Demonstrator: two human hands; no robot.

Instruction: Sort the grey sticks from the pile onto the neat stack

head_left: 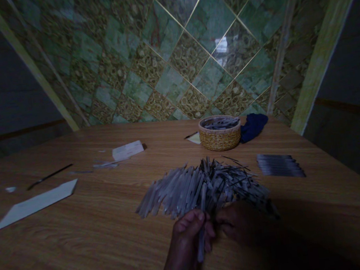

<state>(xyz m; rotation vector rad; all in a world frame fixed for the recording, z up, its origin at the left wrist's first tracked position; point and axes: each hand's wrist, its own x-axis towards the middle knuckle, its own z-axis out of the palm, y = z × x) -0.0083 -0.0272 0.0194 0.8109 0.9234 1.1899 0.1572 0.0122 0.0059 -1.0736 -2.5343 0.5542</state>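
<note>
Narrow translucent sleeve (201,250) is clamped in the fingers of the left hand (188,229) above the tabletop (92,249), probably steadied for the shadowed right hand (238,221), whose fingers I cannot tell; the sleeve pile (176,191) lies just beyond, presumably for easy reach.

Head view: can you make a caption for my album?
Left hand pinches a thin strip, right hand beside it, pile of strips ahead.
</note>
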